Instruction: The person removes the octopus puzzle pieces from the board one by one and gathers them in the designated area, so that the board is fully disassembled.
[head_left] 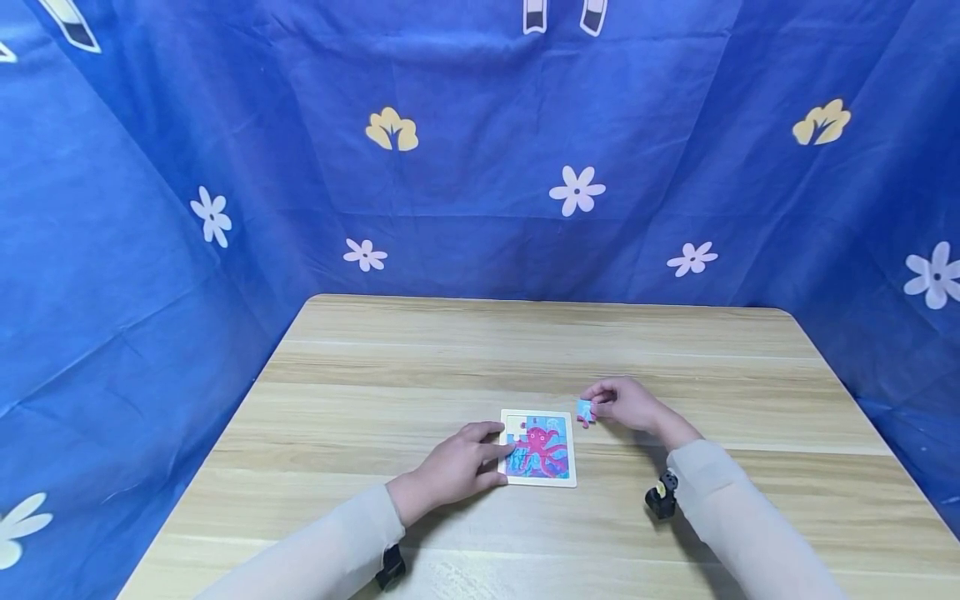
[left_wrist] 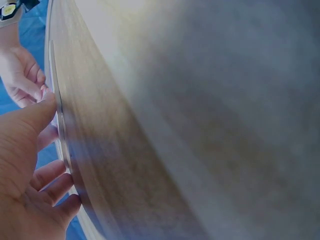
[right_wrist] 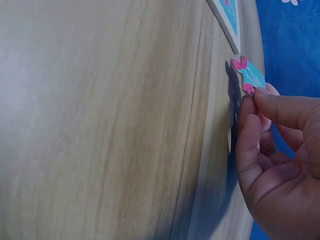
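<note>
"Right hand (head_left: 626, 406) first: what has it got?"

"One loose puzzle piece (head_left: 585, 410), light blue and pink, pinched between thumb and fingertips. In the right wrist view the piece is tilted, its shadow on the table (head_left: 525, 358) beside it."

"And where is that?"

"Just beside the upper right corner of the puzzle tray (head_left: 573, 450), apart from its pale rim."

"What about the left hand (head_left: 457, 468)?"

"Loosely spread, gripping nothing. Its fingertips touch the tray's left edge, and one reaches over onto the picture."

"How does the puzzle look?"

"A pink octopus (head_left: 538, 446) on blue fills most of it. At the upper left the pale base shows bare."

"Anything round about?"

"Blue cloth (head_left: 480, 167) with white flowers hangs behind the table. Both arms wear light sleeves (head_left: 723, 487)."
</note>
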